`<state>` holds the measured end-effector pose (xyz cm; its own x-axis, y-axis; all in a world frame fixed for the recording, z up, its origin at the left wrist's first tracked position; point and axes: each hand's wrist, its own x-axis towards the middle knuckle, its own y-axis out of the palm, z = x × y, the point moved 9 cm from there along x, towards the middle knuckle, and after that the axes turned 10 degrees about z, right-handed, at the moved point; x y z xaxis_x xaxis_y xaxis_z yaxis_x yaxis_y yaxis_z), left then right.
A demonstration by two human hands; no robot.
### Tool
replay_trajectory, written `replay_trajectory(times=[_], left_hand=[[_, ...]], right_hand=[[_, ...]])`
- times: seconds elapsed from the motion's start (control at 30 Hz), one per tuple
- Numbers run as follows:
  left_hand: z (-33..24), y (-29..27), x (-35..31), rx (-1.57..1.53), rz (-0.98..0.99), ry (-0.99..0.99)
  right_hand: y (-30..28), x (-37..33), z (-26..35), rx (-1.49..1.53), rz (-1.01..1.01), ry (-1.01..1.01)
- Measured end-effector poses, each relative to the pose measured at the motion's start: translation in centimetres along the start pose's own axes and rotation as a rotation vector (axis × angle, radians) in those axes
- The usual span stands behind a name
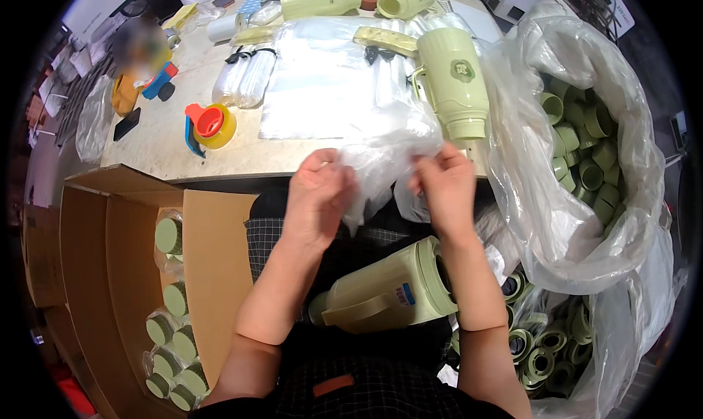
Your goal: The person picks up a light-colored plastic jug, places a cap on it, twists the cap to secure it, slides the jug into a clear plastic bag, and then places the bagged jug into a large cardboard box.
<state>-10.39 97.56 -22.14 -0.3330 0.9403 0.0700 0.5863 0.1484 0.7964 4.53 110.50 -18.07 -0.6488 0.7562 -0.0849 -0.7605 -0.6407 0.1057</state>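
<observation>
Between my two hands, over the table's near edge, hangs a crumpled clear plastic bag (384,144). My left hand (320,195) pinches its left side, and my right hand (447,188) grips the right side with fingers closed. Across my lap lies a pale green thermos flask (388,283) on its side, its handle toward me and its open end to the right beneath my right forearm. Another green flask (452,86) with a round dark emblem stands on the table just beyond my right hand. A stack of flat clear bags (304,89) lies on the table ahead.
At left, an open cardboard box (209,272) holds several bagged green-topped flasks. A yellow tape roll dispenser (212,126) sits on the table (146,159). On the right, large plastic sacks (512,126) contain green cups and ring parts (542,364). More flasks (322,1) lie at the back.
</observation>
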Motion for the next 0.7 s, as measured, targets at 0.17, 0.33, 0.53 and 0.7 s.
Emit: replay_trajectory(times=[0.17, 0.33, 0.53, 0.7], left_hand=[[-1.2, 1.0, 0.1, 0.04, -0.111, 0.054], [0.1, 0.8, -0.2, 0.03, -0.025, -0.029], [1.8, 2.2, -0.7, 0.349, -0.033, -0.103], [-1.1, 3.7, -1.2, -0.11, 0.329, -0.046]], right_hand=[[-2.5, -0.9, 1.1, 0.099, -0.18, -0.282], [3.8, -0.7, -1.1, 0.082, 0.27, -0.12], [3.7, -0.7, -1.8, 0.065, 0.272, 0.057], [-9.8, 0.3, -2.4, 0.229, -0.166, -0.285]])
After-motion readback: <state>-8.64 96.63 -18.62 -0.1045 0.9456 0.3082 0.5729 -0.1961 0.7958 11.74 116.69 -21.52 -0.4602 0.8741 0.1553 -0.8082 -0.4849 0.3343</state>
